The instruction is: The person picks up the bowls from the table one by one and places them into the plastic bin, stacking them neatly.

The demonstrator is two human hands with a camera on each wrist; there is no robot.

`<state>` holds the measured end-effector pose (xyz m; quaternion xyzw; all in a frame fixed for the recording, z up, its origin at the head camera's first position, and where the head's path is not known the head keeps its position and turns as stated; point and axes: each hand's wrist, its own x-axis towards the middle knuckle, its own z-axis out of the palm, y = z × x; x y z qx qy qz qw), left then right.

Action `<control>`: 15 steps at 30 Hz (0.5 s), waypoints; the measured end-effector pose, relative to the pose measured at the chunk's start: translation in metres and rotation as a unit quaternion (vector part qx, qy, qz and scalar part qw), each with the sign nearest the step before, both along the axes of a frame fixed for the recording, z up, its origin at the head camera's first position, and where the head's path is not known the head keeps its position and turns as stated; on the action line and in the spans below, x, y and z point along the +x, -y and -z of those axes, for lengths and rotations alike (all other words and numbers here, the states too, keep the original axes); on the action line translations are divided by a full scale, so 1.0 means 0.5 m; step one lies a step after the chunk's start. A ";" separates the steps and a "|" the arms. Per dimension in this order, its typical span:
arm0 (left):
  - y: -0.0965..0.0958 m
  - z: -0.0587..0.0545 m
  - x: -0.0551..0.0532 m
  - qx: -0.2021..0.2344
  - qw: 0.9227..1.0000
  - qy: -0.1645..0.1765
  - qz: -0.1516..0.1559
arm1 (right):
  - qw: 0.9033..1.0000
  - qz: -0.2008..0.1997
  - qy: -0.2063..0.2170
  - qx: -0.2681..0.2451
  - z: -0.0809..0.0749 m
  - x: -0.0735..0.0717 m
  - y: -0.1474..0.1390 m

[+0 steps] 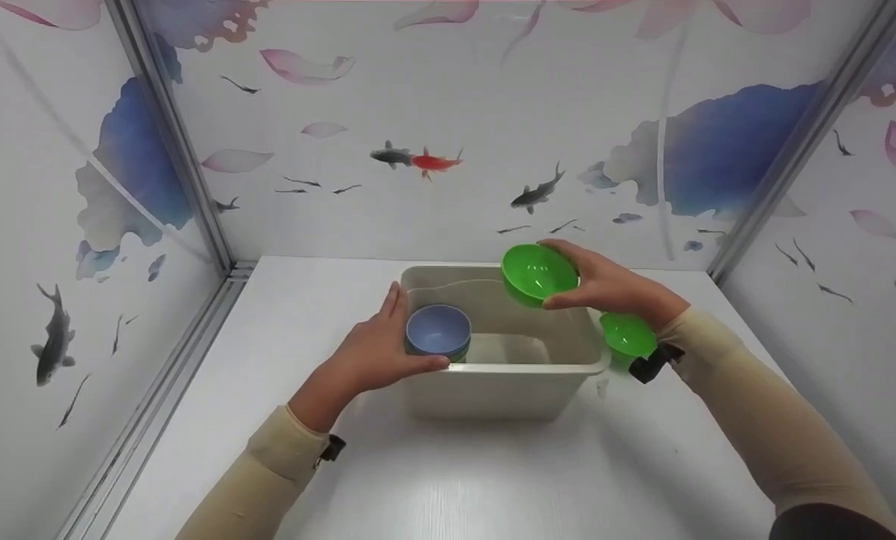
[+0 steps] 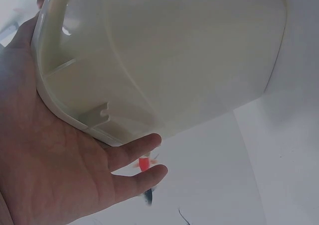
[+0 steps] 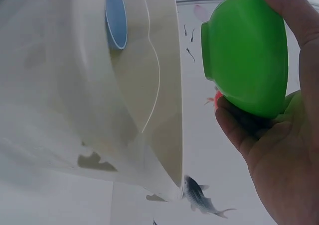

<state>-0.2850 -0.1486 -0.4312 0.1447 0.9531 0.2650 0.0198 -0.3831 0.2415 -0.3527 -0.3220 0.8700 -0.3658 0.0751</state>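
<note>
A beige plastic bin [image 1: 504, 394] stands on the white table. My left hand [image 1: 376, 349] rests against its left end, thumb along the front rim and the other fingers fairly straight at the outside, as the left wrist view also shows. Inside the bin at the left sits a blue bowl [image 1: 439, 330] on top of a stack. My right hand [image 1: 605, 283] holds a green bowl [image 1: 537, 271] by its rim above the bin's right part, thumb on one side and fingers on the other. The right wrist view shows that green bowl [image 3: 244, 56] tilted, beside the bin's rim.
Another green bowl [image 1: 627, 334] is just right of the bin, partly behind my right wrist. White panels printed with fish and petals enclose the table at the back and sides. Metal frame posts [image 1: 174, 135] stand at the corners.
</note>
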 end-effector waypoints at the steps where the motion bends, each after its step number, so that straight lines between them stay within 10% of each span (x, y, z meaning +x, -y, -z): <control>1: 0.000 0.000 0.000 0.001 1.000 -0.001 0.000 | 1.000 -0.002 0.001 0.000 -0.002 -0.002 0.004; 15: 0.002 0.001 -0.003 0.004 1.000 -0.006 0.007 | 0.999 -0.019 0.012 0.022 -0.008 -0.041 0.059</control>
